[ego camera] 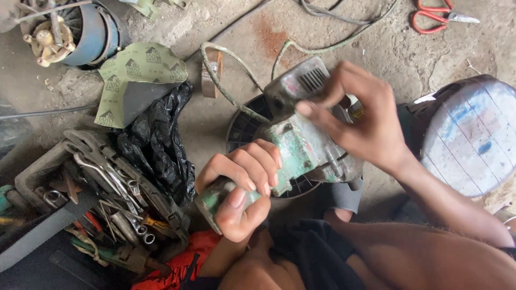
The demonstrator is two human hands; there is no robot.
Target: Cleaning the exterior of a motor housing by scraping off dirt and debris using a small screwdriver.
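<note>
I hold a worn green power tool (pixel 301 147) with a grey metal body above my lap. My left hand (pixel 242 188) is closed around its green side handle at the lower left. My right hand (pixel 357 121) grips the tool's rear housing near the vent slots, fingers spread over the top. A green cord (pixel 226 80) runs from the tool across the concrete floor. A black round plastic grille (pixel 244 126) lies on the floor under the tool.
A tool box full of wrenches and pliers (pixel 107 193) sits at the left, by a black plastic bag (pixel 158 139) and green sandpaper sheets (pixel 134 80). A blue motor (pixel 75 29) is at the top left, red-handled scissors (pixel 438 16) top right, a blue-white container (pixel 473 134) right.
</note>
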